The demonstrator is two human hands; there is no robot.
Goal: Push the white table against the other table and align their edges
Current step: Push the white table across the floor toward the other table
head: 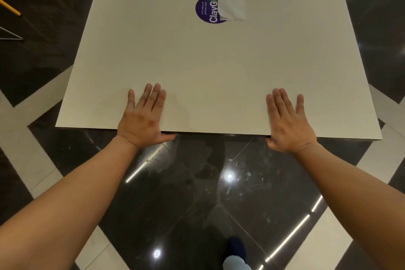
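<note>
The white table [219, 68] fills the upper middle of the view, its near edge running across just below centre. My left hand [143, 116] lies flat on the top at the near edge, left of the middle, with its thumb hooked under the edge. My right hand [288, 120] rests the same way to the right, fingers stretched forward and thumb under the edge. A round purple sticker [207, 9] lies on the far part of the top, half covered by a peeled white flap [233, 6]. The other table is out of view.
A glossy black and white tiled floor [175, 193] surrounds the table and reflects ceiling lights. Yellow and metal chair legs [11, 10] stand at the far left. My dark shoe [236, 250] shows at the bottom.
</note>
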